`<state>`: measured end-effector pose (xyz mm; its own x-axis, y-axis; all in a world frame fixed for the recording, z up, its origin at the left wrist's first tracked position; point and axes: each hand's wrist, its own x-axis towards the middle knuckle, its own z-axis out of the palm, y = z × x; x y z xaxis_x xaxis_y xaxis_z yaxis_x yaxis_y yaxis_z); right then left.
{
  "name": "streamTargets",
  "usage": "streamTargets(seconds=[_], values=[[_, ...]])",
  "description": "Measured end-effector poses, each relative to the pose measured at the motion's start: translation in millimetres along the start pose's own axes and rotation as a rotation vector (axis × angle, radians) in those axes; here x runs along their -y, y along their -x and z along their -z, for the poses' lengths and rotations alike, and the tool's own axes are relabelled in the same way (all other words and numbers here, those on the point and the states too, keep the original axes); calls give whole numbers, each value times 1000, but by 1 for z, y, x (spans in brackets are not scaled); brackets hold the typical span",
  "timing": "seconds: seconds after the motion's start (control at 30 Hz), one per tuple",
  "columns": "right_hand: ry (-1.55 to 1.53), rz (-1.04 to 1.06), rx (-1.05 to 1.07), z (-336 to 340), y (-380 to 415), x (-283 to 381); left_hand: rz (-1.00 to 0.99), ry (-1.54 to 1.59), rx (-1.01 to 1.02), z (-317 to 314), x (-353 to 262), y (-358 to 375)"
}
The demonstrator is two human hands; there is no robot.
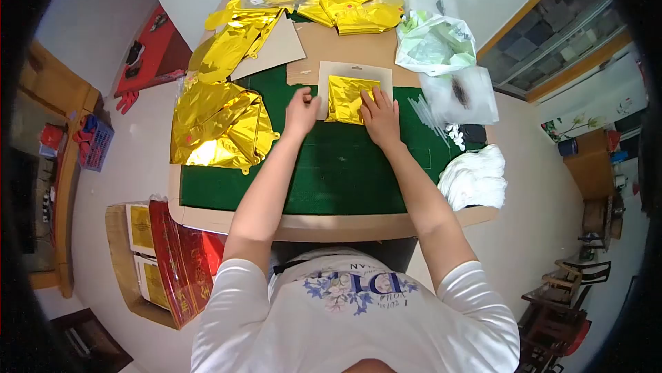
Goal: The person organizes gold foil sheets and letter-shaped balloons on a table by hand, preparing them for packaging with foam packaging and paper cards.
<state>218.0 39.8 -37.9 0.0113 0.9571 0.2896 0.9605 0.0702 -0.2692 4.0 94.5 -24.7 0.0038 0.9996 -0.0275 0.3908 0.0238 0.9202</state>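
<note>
A folded gold foil balloon (347, 101) lies flat on a grey-beige card (324, 76) with a hanging slot at its top edge. My right hand (381, 116) rests on the foil's right side, fingers stretched out and lying flat. At the card's left edge is my left hand (302, 112), its fingers curled closed; whatever they hold, if anything, is hidden. To the left, a pile of flat gold foil balloons (221, 125) spreads over the green table mat (324, 173).
More gold foil balloons (355, 7) lie along the back. Blank cards (276, 52) sit behind my left hand. On the right are a plastic bag (438, 45), clear sleeves (469, 97), thin straws (429, 116), and a white bundle (476, 178). A carton (148, 263) stands on the floor at left.
</note>
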Motion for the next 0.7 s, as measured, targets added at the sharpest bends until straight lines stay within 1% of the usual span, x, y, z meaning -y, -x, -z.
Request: streamTargets(seconds=[0.03,0.07,0.1,0.17,0.2,0.27,0.3,0.37,0.4,0.47,0.5,0.57,0.6,0.7], values=[[-3,-5,-5,0,0,0,126,63,23,0,6,-15],[-6,-11,-13,1,-1,0,148,5,-5,-7,23,-32],[-5,-6,-11,0,-2,0,150,8,-8,-6,20,-34],[-30,-1,-34,-1,-2,-1,169,-255,85,-2,16,-38],[-31,-3,-31,-1,-2,0,172,-256,87,1,11,-39],[-40,-1,-34,1,-1,1,237,-321,231,5,-2,-35],[-40,-4,-29,1,-1,1,240,-322,235,7,-11,-29],[-15,18,-42,1,0,1,234,-490,169,7,-27,-16],[-15,19,-40,1,0,1,237,-490,169,0,-23,-16],[0,17,-23,1,0,1,0,-494,-107,-12,-14,-16],[3,20,-24,1,-1,2,0,-491,-108,-11,-22,-13],[20,5,-12,1,-1,2,115,-391,80,-6,-41,-2],[22,7,-11,2,-1,1,159,-352,166,-5,-38,-2],[11,8,1,2,-2,2,127,-302,210,-4,-22,1]])
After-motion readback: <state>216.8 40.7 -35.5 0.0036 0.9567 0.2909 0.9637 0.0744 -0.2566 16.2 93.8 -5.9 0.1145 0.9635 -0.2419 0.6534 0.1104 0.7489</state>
